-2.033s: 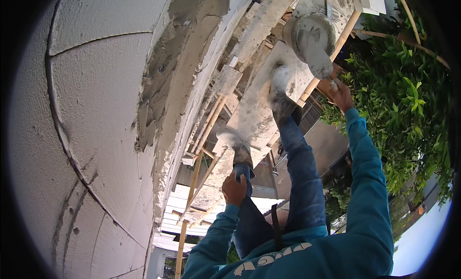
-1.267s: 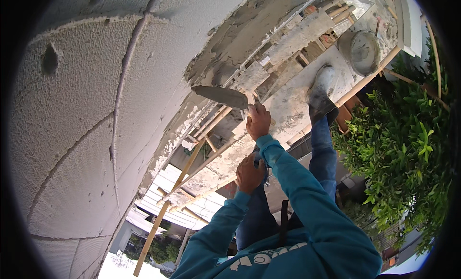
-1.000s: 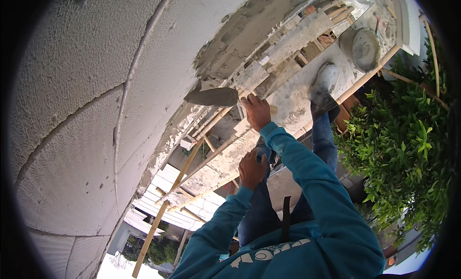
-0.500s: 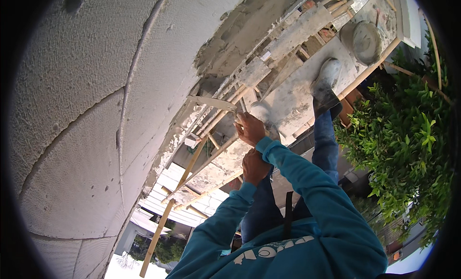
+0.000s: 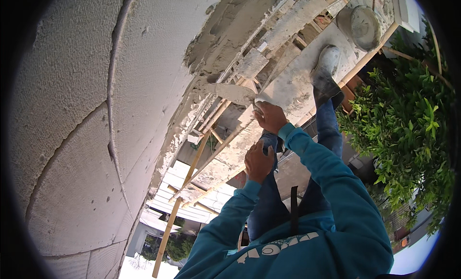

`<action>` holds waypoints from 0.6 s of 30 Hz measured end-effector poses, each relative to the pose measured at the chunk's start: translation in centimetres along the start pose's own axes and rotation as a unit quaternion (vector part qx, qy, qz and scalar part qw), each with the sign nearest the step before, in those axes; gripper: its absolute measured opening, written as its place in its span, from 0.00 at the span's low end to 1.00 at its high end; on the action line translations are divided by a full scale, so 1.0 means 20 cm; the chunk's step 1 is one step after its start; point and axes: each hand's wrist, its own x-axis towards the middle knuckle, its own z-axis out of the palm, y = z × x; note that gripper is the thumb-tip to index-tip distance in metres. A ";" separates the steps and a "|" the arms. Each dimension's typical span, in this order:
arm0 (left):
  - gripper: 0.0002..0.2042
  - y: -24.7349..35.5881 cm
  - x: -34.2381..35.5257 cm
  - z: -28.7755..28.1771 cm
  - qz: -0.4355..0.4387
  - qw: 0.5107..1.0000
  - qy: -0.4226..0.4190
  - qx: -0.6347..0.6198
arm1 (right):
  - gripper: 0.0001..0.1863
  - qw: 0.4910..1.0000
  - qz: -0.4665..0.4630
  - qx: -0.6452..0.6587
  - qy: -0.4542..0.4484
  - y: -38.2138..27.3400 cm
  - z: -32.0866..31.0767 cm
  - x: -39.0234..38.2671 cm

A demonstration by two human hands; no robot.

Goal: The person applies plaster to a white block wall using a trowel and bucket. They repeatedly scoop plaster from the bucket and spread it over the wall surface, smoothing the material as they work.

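My right hand (image 5: 270, 116) is closed round the handle of a trowel (image 5: 233, 92). The trowel's long grey blade points left, its tip beside the lower end of a band of wet mortar (image 5: 218, 43) on the wall (image 5: 153, 72). Lower down, my left hand (image 5: 260, 162) is by my bent knee, with its fingers loosely bent and apart and no tool in it. Whether it touches the knee, I cannot tell.
A mortar-crusted bucket (image 5: 363, 29) stands on the plank platform (image 5: 288, 89) at the upper right, past my boot (image 5: 328, 63). Bamboo poles (image 5: 168, 236) and gaps lie between platform and wall. Leafy bushes (image 5: 403, 149) grow beyond the platform's right edge.
My hands have come apart; the right has moved right with the trowel, swinging the blade away from the wall. The view has shifted slightly.
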 end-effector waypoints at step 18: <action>0.23 0.08 0.03 -0.02 -0.008 1.000 -0.012 0.000 | 0.19 0.976 0.019 -0.142 0.164 0.34 -0.76 0.40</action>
